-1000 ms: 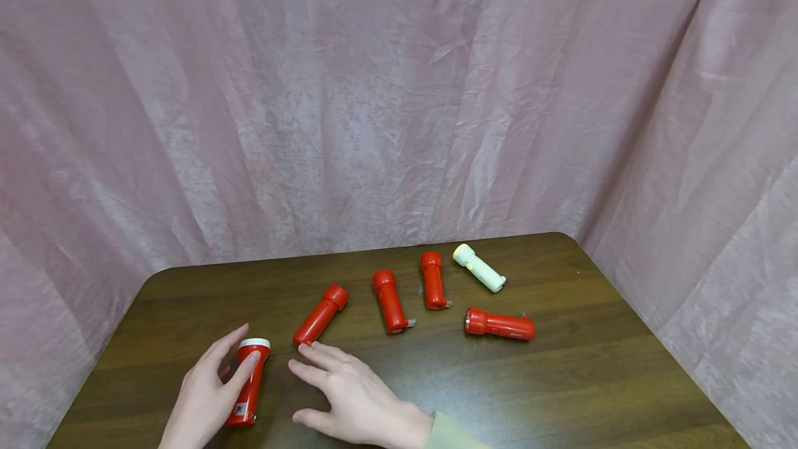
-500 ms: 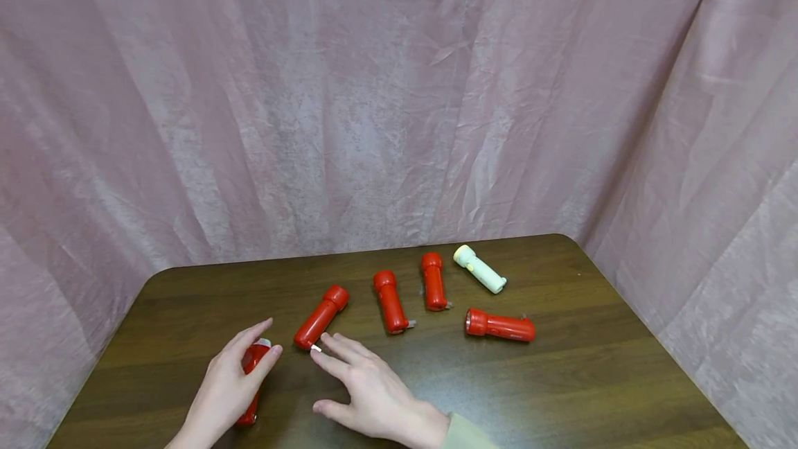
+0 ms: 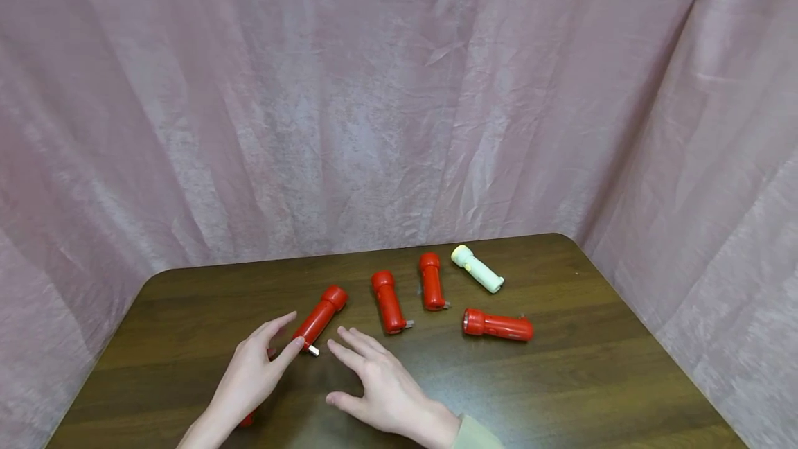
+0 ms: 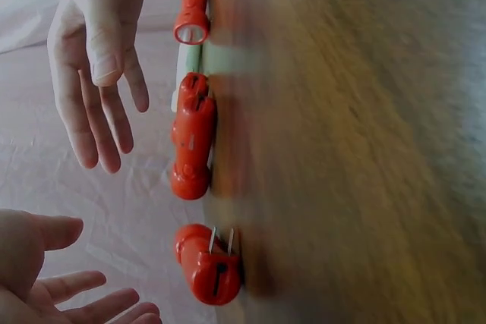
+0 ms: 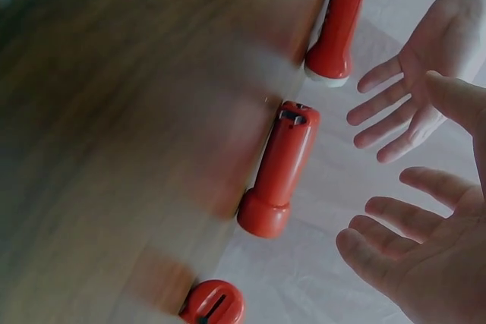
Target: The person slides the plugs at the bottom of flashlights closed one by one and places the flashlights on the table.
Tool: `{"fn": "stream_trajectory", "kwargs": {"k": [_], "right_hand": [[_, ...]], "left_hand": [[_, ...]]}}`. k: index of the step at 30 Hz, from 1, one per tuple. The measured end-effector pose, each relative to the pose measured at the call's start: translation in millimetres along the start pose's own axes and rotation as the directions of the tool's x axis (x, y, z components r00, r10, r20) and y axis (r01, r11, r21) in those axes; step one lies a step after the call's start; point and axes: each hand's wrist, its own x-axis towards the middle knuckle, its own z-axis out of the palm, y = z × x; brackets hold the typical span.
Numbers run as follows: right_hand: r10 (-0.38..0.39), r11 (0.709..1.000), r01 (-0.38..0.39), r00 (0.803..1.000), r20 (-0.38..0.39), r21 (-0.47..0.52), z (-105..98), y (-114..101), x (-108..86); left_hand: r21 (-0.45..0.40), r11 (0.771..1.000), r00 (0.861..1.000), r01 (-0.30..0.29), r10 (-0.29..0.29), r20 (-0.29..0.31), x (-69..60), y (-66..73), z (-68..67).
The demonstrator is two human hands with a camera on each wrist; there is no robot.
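Observation:
My left hand [image 3: 252, 366] hovers with thumb and fingers spread, just by the near end of a red flashlight [image 3: 322, 316]. Two metal plug prongs [image 4: 222, 240] stick out of that flashlight's end, seen in the left wrist view. Beneath the left hand and wrist lies a red flashlight with a white rim [image 5: 328, 80], mostly hidden in the head view. My right hand [image 3: 386, 386] is held above the table to the right, fingers spread, holding nothing. The right wrist view shows both hands apart from the flashlights.
Further right lie two red flashlights [image 3: 389, 302] [image 3: 431, 281] with prongs out, a pale green flashlight [image 3: 477, 269], and a red flashlight [image 3: 499, 325] on its side. All rest on a brown wooden table [image 3: 561, 393]. Pink curtains [image 3: 374, 102] hang behind and at the right.
My left hand has moved right and away from me, off the white-rimmed flashlight toward the red one with prongs. My right hand has shifted a little right, uncovering that flashlight's prongs.

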Motion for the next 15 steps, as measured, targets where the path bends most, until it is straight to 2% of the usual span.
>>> {"fn": "stream_trajectory", "kwargs": {"k": [10, 15], "right_hand": [[0.050, 0.999, -0.049, 0.998, -0.047, 0.021, -3, 8, -5.2], [0.096, 0.994, -0.093, 0.995, -0.041, 0.057, -3, 9, -3.2]], "left_hand": [[-0.034, 0.999, 0.999, 0.023, -0.021, 0.044, 19.9, 9.6, 8.2], [0.001, 1.000, 0.999, 0.017, -0.017, 0.052, 32.2, 12.5, 11.6]]}}
